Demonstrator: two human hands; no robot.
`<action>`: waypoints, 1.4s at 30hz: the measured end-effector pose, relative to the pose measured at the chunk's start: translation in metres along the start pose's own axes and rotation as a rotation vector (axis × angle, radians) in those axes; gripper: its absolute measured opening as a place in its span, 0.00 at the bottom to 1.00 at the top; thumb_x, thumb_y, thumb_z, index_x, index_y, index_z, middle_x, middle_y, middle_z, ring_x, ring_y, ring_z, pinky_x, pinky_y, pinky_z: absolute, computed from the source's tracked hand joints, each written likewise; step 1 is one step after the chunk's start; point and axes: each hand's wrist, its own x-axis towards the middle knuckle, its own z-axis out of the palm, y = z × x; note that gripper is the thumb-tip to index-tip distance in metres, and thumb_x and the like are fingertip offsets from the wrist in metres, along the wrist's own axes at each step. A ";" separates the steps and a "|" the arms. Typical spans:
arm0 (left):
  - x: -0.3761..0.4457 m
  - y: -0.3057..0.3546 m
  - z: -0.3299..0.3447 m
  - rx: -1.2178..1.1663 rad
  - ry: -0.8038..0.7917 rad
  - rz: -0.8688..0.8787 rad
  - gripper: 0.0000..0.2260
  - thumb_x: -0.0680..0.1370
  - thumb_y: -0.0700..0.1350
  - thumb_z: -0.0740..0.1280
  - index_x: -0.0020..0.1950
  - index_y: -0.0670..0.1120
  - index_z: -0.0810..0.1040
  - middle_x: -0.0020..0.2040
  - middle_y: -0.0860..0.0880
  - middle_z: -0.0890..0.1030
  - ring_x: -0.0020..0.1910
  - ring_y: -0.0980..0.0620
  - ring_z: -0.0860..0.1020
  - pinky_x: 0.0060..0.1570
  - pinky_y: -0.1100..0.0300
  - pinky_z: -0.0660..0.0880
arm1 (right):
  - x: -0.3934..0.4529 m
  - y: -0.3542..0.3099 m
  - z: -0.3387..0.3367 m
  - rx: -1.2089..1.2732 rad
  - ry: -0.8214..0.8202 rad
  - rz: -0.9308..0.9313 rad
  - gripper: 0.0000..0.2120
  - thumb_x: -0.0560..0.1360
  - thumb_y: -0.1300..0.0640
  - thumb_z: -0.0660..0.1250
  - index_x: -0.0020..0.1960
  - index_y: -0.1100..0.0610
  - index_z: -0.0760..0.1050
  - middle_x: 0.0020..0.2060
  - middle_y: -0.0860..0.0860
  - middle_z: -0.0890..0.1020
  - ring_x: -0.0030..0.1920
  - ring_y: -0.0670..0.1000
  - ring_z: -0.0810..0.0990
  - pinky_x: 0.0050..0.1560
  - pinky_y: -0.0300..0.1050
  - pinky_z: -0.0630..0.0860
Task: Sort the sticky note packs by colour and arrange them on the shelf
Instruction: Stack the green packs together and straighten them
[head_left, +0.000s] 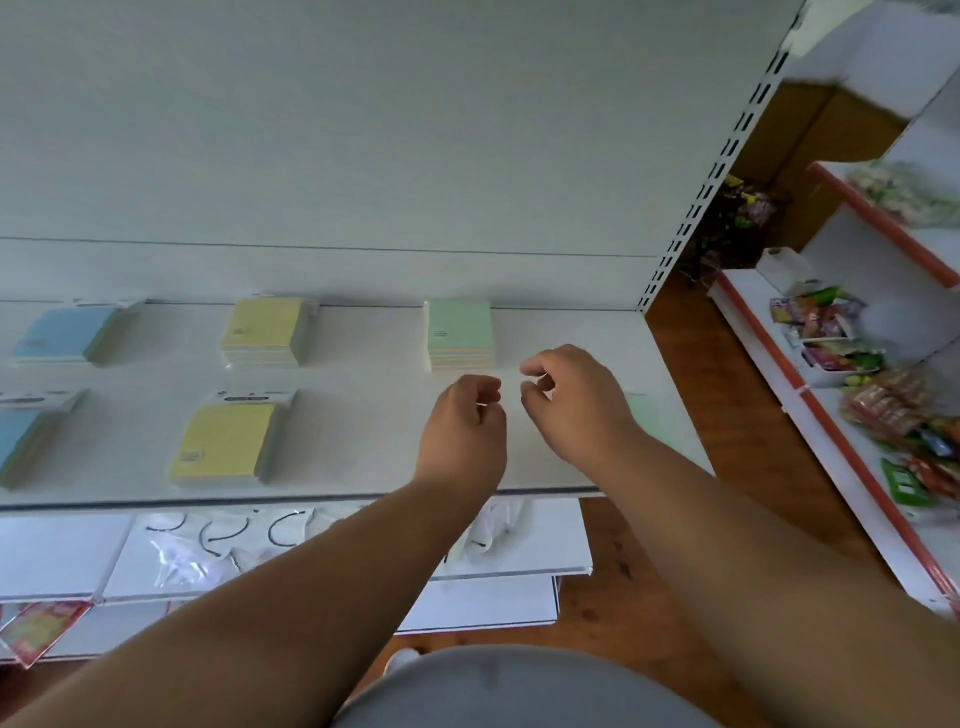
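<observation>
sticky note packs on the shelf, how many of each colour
blue: 2
yellow: 2
green: 2, one partly hidden behind the right arm
total: 6

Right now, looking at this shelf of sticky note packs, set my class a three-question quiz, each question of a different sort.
1. True or false: the yellow packs sit between the blue packs and the green pack.
2. Which colour has only one fully visible pack on the shelf? A blue, B yellow, C green.
3. Fill in: the left hand and right hand hover in front of the ____ pack.

Key: 1 true; 2 C; 3 green.
</observation>
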 end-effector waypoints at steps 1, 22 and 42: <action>-0.005 0.004 0.009 -0.008 -0.017 -0.033 0.15 0.79 0.41 0.59 0.63 0.49 0.74 0.59 0.53 0.78 0.55 0.55 0.76 0.51 0.64 0.68 | -0.005 0.009 -0.007 -0.028 0.015 -0.019 0.12 0.77 0.56 0.66 0.59 0.56 0.79 0.55 0.52 0.79 0.53 0.51 0.78 0.52 0.39 0.71; -0.020 0.037 0.065 0.260 -0.098 -0.350 0.14 0.75 0.52 0.67 0.47 0.41 0.78 0.34 0.48 0.74 0.32 0.49 0.73 0.29 0.60 0.64 | -0.030 0.076 -0.018 0.372 -0.177 0.402 0.18 0.72 0.51 0.71 0.58 0.59 0.76 0.51 0.55 0.82 0.50 0.57 0.80 0.52 0.52 0.79; -0.003 -0.058 -0.052 0.318 -0.018 0.251 0.23 0.74 0.37 0.66 0.68 0.44 0.68 0.62 0.47 0.73 0.61 0.47 0.71 0.58 0.56 0.70 | -0.043 -0.019 0.063 0.487 -0.007 0.096 0.26 0.72 0.57 0.72 0.67 0.48 0.66 0.60 0.45 0.77 0.60 0.46 0.77 0.61 0.47 0.76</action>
